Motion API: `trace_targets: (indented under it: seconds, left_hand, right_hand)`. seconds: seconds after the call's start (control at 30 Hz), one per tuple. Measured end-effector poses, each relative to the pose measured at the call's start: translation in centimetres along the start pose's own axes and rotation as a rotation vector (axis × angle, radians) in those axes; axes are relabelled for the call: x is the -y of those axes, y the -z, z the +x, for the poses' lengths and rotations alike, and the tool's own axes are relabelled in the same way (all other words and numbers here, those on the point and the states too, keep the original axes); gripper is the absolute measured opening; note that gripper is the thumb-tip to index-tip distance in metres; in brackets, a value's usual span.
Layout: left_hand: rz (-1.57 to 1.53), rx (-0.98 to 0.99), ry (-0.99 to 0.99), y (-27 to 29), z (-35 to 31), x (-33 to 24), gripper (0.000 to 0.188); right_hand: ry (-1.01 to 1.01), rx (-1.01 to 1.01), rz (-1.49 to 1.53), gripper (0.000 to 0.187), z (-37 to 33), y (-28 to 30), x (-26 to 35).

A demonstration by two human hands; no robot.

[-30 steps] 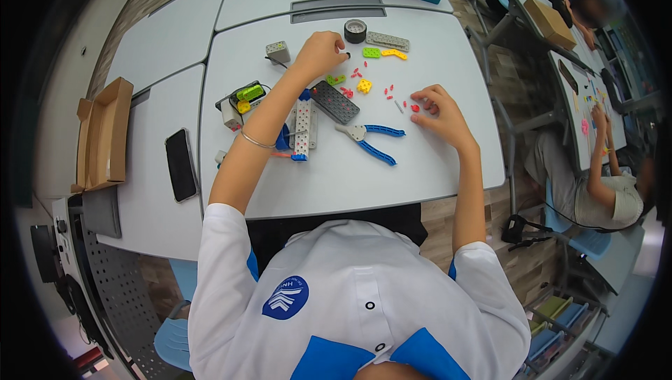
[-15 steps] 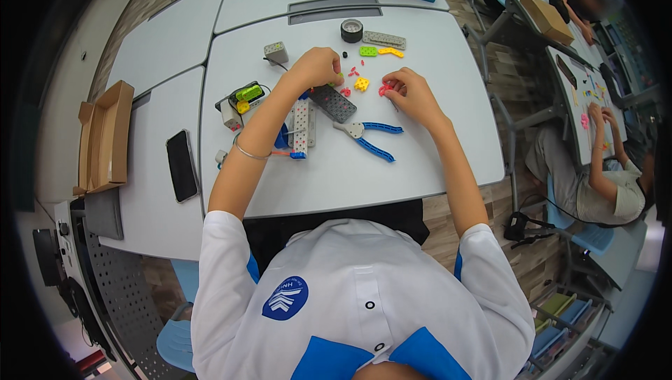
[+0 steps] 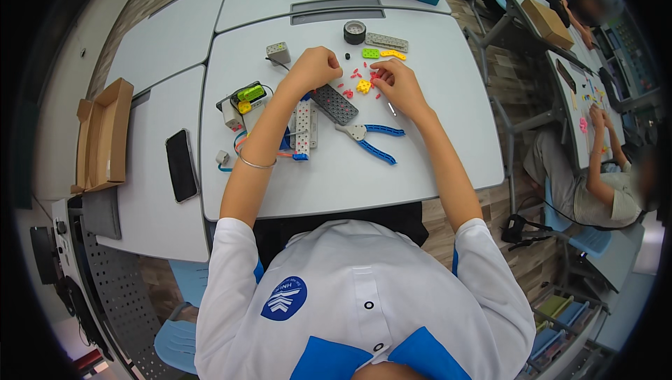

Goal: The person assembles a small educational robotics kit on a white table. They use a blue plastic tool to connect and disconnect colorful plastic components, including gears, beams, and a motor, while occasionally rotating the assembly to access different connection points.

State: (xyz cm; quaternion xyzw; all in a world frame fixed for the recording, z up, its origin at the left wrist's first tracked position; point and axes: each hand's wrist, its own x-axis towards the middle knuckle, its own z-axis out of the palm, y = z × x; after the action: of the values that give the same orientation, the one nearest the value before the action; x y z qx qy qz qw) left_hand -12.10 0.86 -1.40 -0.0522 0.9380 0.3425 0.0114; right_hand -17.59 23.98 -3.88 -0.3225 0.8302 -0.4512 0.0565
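My left hand [image 3: 316,70] is closed in a pinch above the far end of a dark grey perforated plate [image 3: 337,105]. What lies in its fingers is too small to make out. My right hand [image 3: 400,88] pinches pink connector pegs [image 3: 374,79] at its fingertips, just beside a yellow block [image 3: 363,86]. Loose pink pegs [image 3: 348,93] are scattered between the hands. A thin metal shaft [image 3: 392,109] shows beside the right palm. Under my left forearm sits a partly hidden build with a light grey perforated beam [image 3: 302,128].
Blue-handled pliers [image 3: 378,129] lie nearest me. Farther off are a wheel [image 3: 355,31], a grey beam [image 3: 386,42], a green piece [image 3: 370,53] and a yellow angled piece [image 3: 393,55]. A phone [image 3: 182,166] and an open cardboard box [image 3: 105,135] are left. People work at right.
My right hand has moved left and slightly farther away, carrying the pink pegs toward the yellow block. My left hand stays nearly in place; a green bit near its fingers no longer shows.
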Motion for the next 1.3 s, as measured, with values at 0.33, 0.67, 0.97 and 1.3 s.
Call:
trace_targets:
  seconds: [0.33, 0.67, 0.97, 1.3]
  left_hand:
    - [0.146, -0.101, -0.080, -0.9, -0.5, -0.5, 0.022]
    - [0.129, -0.008, -0.094, -0.6, -1.1, -2.8, 0.017]
    - [0.281, -0.163, -0.538, -4.2, 0.7, -4.7, 0.017]
    - [-0.293, 0.126, -0.301, -2.9, 0.9, -6.4, 0.021]
  right_hand:
    - [0.047, -0.067, 0.013, 0.039, -3.5, 2.5, 1.7]
    - [0.115, 0.034, -0.291, 0.056, -13.3, 0.6, 6.1]
    - [-0.137, -0.130, 0.116, 0.045, -14.5, 2.8, 4.9]
    - [-0.309, -0.113, 0.645, 0.040, -15.6, 1.9, 3.9]
